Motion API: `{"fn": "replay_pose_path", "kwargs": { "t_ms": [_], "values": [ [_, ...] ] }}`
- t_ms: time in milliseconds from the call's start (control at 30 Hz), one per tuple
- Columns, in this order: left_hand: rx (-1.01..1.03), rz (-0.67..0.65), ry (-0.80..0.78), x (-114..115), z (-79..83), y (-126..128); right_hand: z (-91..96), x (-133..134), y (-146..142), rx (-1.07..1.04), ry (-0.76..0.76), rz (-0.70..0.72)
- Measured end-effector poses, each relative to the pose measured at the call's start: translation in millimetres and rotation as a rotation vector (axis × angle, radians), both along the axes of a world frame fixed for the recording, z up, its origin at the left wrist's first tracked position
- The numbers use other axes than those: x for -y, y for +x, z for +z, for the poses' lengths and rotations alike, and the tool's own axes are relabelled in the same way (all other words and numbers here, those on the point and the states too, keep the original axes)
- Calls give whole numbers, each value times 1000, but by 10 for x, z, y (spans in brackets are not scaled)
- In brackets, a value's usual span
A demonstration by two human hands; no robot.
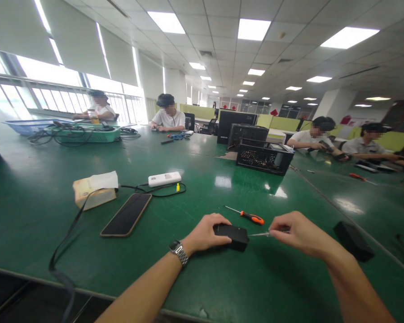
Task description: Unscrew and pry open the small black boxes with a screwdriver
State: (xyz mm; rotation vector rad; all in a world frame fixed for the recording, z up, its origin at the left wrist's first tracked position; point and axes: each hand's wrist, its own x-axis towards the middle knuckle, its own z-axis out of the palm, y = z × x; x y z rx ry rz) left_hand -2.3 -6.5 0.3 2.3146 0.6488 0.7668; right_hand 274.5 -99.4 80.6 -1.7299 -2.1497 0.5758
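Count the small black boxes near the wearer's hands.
2. One black box is gripped by the left hand; a second black box lies on the green table, right of the right hand. The forearms could hide more.

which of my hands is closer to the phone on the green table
Left. Your left hand grips a black box to the right of the phone; your right hand is farther right, holding a slim metal tool.
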Motion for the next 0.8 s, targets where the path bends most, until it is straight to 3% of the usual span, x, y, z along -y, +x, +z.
{"fn": "replay_pose_path", "kwargs": {
  "t_ms": [200,433,800],
  "values": [
    [18,-4,-4,2,-9,-4,118,-183,-22,-56,-88,33],
    [24,-7,-2,13,-4,8,-61,-216,178,-185,-166,57],
    [25,-15,-24,23,15,13,-250,-136,260,-286,-149,8]
  ]
}}
